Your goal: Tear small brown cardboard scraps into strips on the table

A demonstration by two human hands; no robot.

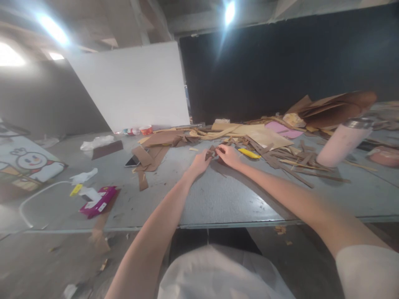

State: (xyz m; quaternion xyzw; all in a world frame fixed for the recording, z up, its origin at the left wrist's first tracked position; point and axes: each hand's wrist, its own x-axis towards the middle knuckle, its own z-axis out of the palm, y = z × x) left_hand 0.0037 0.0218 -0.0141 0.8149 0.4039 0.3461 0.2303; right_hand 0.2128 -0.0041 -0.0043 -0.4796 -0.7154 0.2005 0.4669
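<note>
My left hand [202, 161] and my right hand [228, 155] meet over the middle of the grey table [215, 199], fingers closed. Between their fingertips is a small brown strip [212, 152], probably leather or paper; its exact kind is too small to tell. Just right of my right hand lies a yellow tool, perhaps a utility knife [249, 154]. Thin brown strips [274, 160] are scattered beyond it. To the left of my left hand, larger brown sheet pieces [156, 155] partly cover a phone [132, 161].
A pink tumbler [343, 143] stands at the right. Rolled brown sheets [339, 108] and tan scraps [249, 131] lie along the back. At the left are a magenta tissue pack [99, 202], a white cable [34, 195] and a printed bag [28, 160]. A white board [134, 87] stands behind.
</note>
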